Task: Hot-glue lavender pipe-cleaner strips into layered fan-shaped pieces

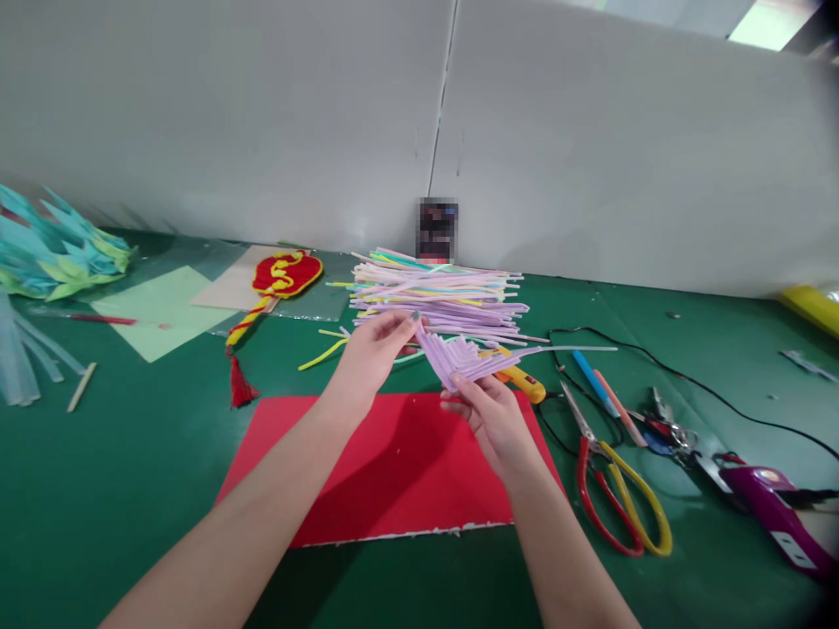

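Both my hands hold up a piece made of lilac pipe cleaners [451, 354], set side by side in slanting rows. My left hand [373, 349] pinches its upper left corner between thumb and fingers. At the lower edge, my right hand [488, 411] grips it with the thumb in front. A pale stem sticks out of the piece to the right. Behind it lies a pile of loose pipe cleaners [433, 293] in lilac, pink, yellow and green. A red sheet [399, 472] lies flat beneath my hands and forearms.
Scissors [590, 445] with red and yellow handles lie right of the red sheet. A yellow glue gun [524, 383], a purple tool [773, 507], keys [675, 435] and a black cable [655, 358] are nearby. On the left are a red-and-yellow fan ornament [288, 273] and green paper [161, 310].
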